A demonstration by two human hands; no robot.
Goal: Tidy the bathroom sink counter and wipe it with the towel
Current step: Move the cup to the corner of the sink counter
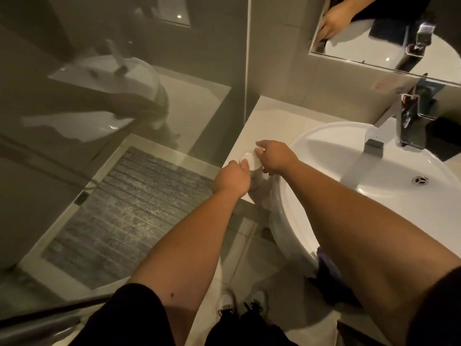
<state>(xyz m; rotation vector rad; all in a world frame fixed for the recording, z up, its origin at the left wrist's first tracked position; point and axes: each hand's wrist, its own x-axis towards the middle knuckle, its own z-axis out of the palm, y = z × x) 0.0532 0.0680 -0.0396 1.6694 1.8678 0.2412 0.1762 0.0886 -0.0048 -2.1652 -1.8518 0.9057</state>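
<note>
A small white round container (252, 163) stands on the pale counter (269, 121), left of the white basin (294, 196). My left hand (232, 179) grips its near side. My right hand (274, 157) holds its top with thumb and fingertips. Both hands hide most of the container. A dark blue cloth (329, 280) hangs over the basin's front rim, under my right forearm.
A chrome tap (409, 121) stands at the back of the basin, with the drain (421, 180) below it. A mirror (389, 33) hangs above. A glass shower screen (124, 121) rises left of the counter, with a grey mat (129, 211) behind it. My shoes (242, 303) stand on the tiled floor.
</note>
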